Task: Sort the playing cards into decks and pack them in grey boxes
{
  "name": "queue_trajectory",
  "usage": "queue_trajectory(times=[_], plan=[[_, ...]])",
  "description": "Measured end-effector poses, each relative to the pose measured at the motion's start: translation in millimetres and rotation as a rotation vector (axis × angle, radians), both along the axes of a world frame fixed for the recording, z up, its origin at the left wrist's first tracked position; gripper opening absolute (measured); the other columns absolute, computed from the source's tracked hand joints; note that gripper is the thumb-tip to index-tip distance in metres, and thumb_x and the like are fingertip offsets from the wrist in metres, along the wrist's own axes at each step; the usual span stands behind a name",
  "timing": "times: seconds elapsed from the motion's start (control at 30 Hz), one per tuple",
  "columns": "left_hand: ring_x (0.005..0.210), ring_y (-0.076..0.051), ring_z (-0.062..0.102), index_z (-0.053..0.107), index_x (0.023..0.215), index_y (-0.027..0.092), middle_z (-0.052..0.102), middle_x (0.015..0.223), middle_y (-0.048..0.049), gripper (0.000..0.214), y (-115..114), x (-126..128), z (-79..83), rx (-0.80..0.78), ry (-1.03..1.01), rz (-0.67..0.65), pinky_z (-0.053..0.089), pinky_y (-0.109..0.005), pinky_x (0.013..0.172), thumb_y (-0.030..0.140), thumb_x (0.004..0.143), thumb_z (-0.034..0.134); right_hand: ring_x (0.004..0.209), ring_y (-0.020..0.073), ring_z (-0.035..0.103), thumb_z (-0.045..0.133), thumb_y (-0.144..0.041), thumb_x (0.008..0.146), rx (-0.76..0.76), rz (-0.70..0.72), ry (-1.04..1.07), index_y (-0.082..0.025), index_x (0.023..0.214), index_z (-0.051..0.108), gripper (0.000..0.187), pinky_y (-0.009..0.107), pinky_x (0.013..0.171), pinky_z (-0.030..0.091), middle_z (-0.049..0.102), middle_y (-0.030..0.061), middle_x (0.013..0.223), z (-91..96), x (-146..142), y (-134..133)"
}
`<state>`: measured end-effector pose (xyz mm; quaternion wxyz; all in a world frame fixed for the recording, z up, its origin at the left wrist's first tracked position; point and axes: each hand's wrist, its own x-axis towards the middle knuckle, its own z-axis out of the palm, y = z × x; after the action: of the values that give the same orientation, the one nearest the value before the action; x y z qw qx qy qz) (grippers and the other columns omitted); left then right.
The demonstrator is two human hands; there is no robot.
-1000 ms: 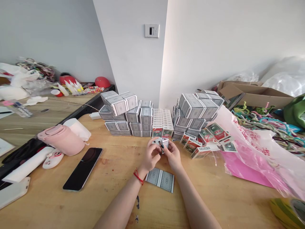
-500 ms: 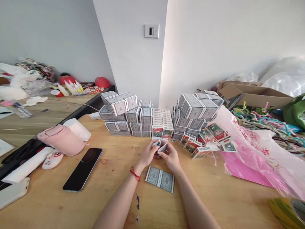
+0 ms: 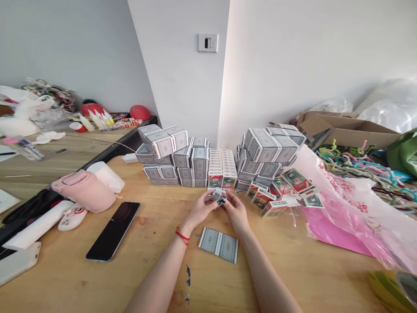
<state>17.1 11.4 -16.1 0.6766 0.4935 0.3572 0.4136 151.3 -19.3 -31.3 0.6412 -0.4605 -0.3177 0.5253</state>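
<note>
- Held cards [image 3: 218, 194]: white and grey, with small black marks
- Fingernails [image 3: 223, 200]: dark blue-green
- Cards on the table [image 3: 211, 240]: blue-grey ornamental print, white borders
- Stacked card blocks [image 3: 160, 144]: grey-and-white ornamental print
- Small card boxes [image 3: 263, 198]: red and green panels, white edges
- Bracelet [image 3: 182, 235]: red
- Tumbler [image 3: 86, 191]: pale pink
- Phone screen [image 3: 114, 230]: black
- Table [image 3: 156, 243]: light brown, marked with blue specks
</note>
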Motion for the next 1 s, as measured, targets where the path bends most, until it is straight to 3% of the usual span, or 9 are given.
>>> queue_trajectory(times=[0.13,0.37,0.67,1.0], plan=[[0.105,-0.021,0.053,0.05,0.113,0.015,0.057,0.113,-0.0114,0.05,-2,0,2.5,0.098,0.07,-0.013,0.042,-0.037,0.091,0.024,0.066,0.066,0.103,0.0233,0.054,0.07,-0.036,0.062,-0.017,0.031,0.107,-0.018,0.103,0.059,0.046,0.038,0.089,0.043,0.061,0.0088,0.109,0.6,3,0],[0.096,-0.02,0.057,0.046,0.121,0.018,0.057,0.113,-0.0107,0.054,-10,2,5.9,0.269,0.228,-0.078,0.047,-0.038,0.084,0.024,0.069,0.062,0.105,0.024,0.053,0.071,-0.032,0.061,0.074,0.083,0.206,-0.022,0.106,0.058,0.048,0.039,0.087,0.043,0.058,0.0086,0.113,5.8,5,-3],[0.109,-0.022,0.05,0.051,0.116,0.021,0.055,0.118,-0.0077,0.052,-16,6,6.1,0.471,0.434,0.148,0.038,-0.042,0.095,0.024,0.066,0.064,0.107,0.0241,0.052,0.073,-0.029,0.058,0.077,0.17,0.179,-0.022,0.099,0.063,0.043,0.04,0.092,0.039,0.06,0.0069,0.111,8.8,6,-5],[0.115,-0.021,0.045,0.044,0.121,0.023,0.05,0.123,-0.0063,0.053,-18,6,7.4,0.667,0.517,0.253,0.034,-0.042,0.099,0.021,0.07,0.059,0.097,0.0234,0.057,0.072,-0.033,0.06,0.061,0.208,0.182,-0.021,0.097,0.065,0.04,0.038,0.088,0.042,0.064,0.0066,0.103,15.3,1,-7]])
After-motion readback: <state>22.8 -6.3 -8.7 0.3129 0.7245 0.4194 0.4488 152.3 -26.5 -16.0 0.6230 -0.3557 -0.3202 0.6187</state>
